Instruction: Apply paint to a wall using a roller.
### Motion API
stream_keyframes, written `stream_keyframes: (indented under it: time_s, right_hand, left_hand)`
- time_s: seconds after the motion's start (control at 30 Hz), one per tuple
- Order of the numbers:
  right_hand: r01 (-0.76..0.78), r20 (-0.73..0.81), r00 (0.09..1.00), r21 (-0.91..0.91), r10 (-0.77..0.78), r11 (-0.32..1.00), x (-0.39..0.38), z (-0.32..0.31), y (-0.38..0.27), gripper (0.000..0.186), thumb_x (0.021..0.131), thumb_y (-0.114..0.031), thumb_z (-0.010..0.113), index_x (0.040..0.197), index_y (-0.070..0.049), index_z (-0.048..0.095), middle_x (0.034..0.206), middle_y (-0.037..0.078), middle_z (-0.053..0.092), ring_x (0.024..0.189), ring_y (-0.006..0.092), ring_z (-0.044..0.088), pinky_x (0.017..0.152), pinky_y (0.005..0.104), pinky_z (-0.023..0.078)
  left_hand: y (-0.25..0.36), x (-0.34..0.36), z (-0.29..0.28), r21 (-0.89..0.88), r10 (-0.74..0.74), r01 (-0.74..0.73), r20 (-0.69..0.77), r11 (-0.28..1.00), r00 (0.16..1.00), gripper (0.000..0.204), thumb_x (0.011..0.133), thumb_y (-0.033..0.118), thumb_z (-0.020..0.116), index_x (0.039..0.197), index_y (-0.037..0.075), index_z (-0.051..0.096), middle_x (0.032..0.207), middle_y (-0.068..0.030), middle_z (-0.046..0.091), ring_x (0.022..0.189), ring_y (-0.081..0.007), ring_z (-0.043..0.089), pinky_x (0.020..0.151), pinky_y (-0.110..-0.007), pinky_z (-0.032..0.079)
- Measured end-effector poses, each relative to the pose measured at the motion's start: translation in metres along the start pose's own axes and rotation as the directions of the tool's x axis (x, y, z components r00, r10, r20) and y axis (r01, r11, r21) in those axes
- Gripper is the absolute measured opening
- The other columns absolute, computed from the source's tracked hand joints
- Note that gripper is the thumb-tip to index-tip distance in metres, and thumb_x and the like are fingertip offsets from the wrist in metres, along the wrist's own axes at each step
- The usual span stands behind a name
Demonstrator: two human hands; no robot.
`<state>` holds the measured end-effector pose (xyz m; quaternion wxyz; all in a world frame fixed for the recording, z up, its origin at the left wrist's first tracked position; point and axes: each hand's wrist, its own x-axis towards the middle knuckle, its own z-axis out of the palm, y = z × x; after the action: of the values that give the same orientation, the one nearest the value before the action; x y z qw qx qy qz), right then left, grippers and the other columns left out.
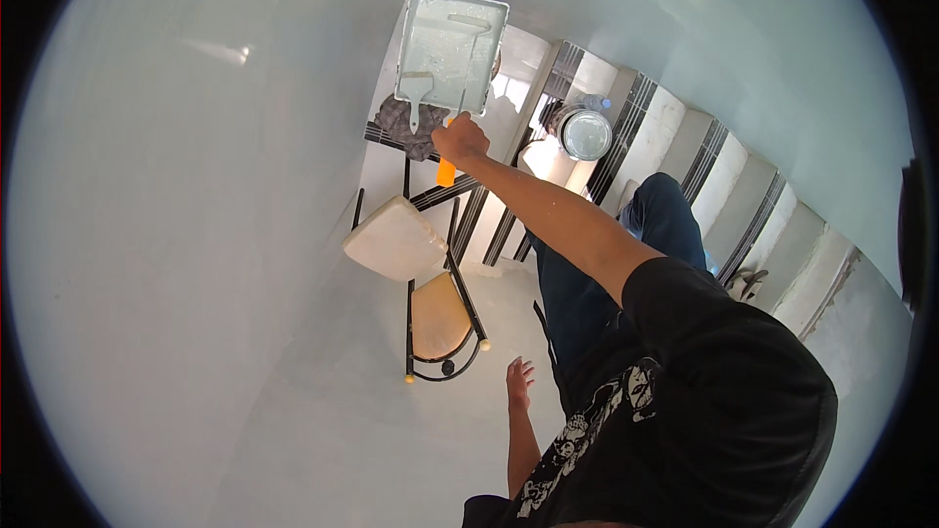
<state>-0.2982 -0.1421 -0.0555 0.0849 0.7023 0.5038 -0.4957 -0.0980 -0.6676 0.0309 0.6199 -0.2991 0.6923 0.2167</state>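
Note:
My right hand (460,140), arm stretched forward, is closed around the orange handle of a paint roller (447,172). The roller's thin wire runs up into a white paint tray (404,44), and its paint-covered head rests near the tray's far end. A flat paintbrush (416,88), coated in pale paint, lies over the tray's near left corner. Bunched under that corner is a dark grey cloth (399,121). Low beside my body, my left hand (520,381) hangs open with its fingers apart, holding nothing.
A chair (396,238) with a cream seat and black metal frame stands below the tray. Striped stair steps (626,127) run along the right, holding a round paint can (587,135) and a clear bottle (599,102). Pale walls (176,215) rise on both sides.

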Motion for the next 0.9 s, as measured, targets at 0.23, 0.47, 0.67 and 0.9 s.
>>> stream_keyframes:
  time_s: [0.23,0.47,0.67,0.9]
  right_hand:
    - [0.007,0.054,0.999,-0.048,-0.004,0.999,-0.023,0.004,0.034,0.042,0.074,-0.025,0.06,0.106,0.0,0.052,0.098,0.017,0.067,0.094,0.0317,0.066,0.081,0.043,0.052]
    - [0.011,0.049,0.999,-0.099,-0.006,0.995,-0.003,-0.008,0.029,0.041,0.078,-0.026,0.058,0.108,0.0,0.051,0.099,0.018,0.066,0.095,0.0325,0.066,0.081,0.044,0.051]
    - [0.105,0.108,0.99,-0.172,-0.087,0.98,-0.035,0.003,0.075,0.04,0.081,-0.027,0.055,0.108,0.003,0.049,0.095,0.021,0.066,0.09,0.0354,0.066,0.079,0.0461,0.051]
    - [0.165,0.06,0.986,-0.25,-0.155,0.954,-0.039,0.04,0.115,0.038,0.083,-0.027,0.054,0.106,0.002,0.046,0.092,0.023,0.065,0.088,0.04,0.065,0.078,0.0493,0.05]
  left_hand:
    - [0.005,0.004,-0.007,0.025,0.015,-0.015,0.012,1.0,1.0,0.053,0.095,0.047,0.045,0.135,0.012,0.042,0.128,-0.0123,0.055,0.116,-0.0254,0.054,0.092,-0.045,0.042]
    - [0.019,0.01,-0.011,0.013,0.036,-0.036,0.004,0.999,0.999,0.053,0.095,0.047,0.044,0.135,0.012,0.042,0.128,-0.0121,0.055,0.116,-0.025,0.054,0.091,-0.045,0.042]
    - [0.014,0.03,0.0,-0.009,0.003,-0.003,0.033,1.0,0.999,0.051,0.095,0.046,0.044,0.135,0.014,0.043,0.129,-0.0113,0.056,0.115,-0.0246,0.055,0.091,-0.044,0.043]
    - [0.033,0.054,0.062,-0.277,0.122,-0.088,0.105,0.957,0.987,0.044,0.098,0.041,0.043,0.132,0.014,0.045,0.125,-0.0105,0.058,0.112,-0.0221,0.056,0.092,-0.042,0.041]
